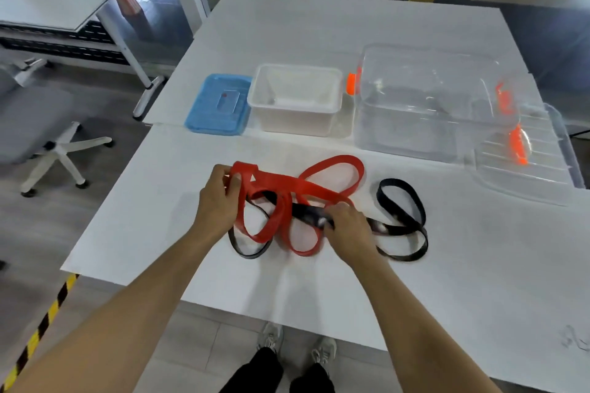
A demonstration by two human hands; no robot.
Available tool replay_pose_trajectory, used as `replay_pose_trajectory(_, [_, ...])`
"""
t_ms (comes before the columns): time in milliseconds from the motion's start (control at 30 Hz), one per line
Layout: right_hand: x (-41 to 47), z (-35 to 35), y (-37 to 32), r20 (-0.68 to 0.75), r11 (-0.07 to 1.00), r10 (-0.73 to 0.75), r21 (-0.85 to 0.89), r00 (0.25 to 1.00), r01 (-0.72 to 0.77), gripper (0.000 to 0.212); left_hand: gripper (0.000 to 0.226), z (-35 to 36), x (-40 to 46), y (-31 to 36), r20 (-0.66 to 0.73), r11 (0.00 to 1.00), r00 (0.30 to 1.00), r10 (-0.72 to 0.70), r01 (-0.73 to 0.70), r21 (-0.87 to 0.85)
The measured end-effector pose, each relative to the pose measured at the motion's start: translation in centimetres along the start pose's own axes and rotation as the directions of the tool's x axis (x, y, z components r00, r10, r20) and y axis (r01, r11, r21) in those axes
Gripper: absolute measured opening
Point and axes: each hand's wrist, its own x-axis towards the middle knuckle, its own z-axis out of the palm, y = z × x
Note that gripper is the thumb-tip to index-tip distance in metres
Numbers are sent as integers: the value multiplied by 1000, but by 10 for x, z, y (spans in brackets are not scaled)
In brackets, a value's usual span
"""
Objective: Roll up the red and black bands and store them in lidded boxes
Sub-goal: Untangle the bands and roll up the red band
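Here the red band (319, 183) lies looped, tangled over the black band (402, 223).

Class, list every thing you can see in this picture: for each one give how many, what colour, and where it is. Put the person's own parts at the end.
red band: one, red, tangled on the near part of the table
black band: one, black, tangled with the red band, trailing right
white box: one, white, open, mid table
blue lid: one, blue, lying left of the white box
clear box: one, clear with orange clips, right of the white box
clear lid: one, clear, at the clear box's right, near side
table: one, white
office chair: one, grey, on the floor at left
left hand: one, grips the red band
right hand: one, holds the black band
shoes: two, pale, below the table edge
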Motion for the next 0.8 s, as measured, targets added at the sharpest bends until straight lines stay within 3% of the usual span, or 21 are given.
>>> replay_pose_trajectory(100, [26, 32, -27, 157, 998, -57, 16, 986, 55, 45, 15, -2, 0, 1, -1, 998, 1000, -4, 3, -60])
replay_pose_trajectory(233, [54, 61, -30, 265, 998, 26, -58, 964, -11, 68, 12, -6, 3, 3, 2, 989, 1000, 21, -20, -149])
replay_pose_trajectory(333, [64, 71, -27, 262, 981, 107, -182, 959, -60, 66, 12, -13, 6, 8, 11, 981, 999, 44, -41, -189])
replay_pose_trajectory(500, [61, 75, -31, 141, 949, 112, -309, 984, -64, 42, 15, -24, 13, 29, 55, 943, 994, 97, -74, -325])
replay_pose_trajectory(567, [55, 74, -27, 141, 964, 122, -251, 982, -83, 34, 12, -25, 17, 39, 49, 943, 991, 126, -104, -318])
replay_pose_trajectory(667, [39, 57, -18, 100, 993, 115, -32, 988, -113, 21, 10, -23, 27, 48, 6, 953, 991, 137, -131, -273])
replay_pose_trajectory(800, [0, 13, 7, -16, 953, 131, 278, 991, -121, 10, 16, -19, 39, 51, -54, 969, 973, 225, -230, -89])
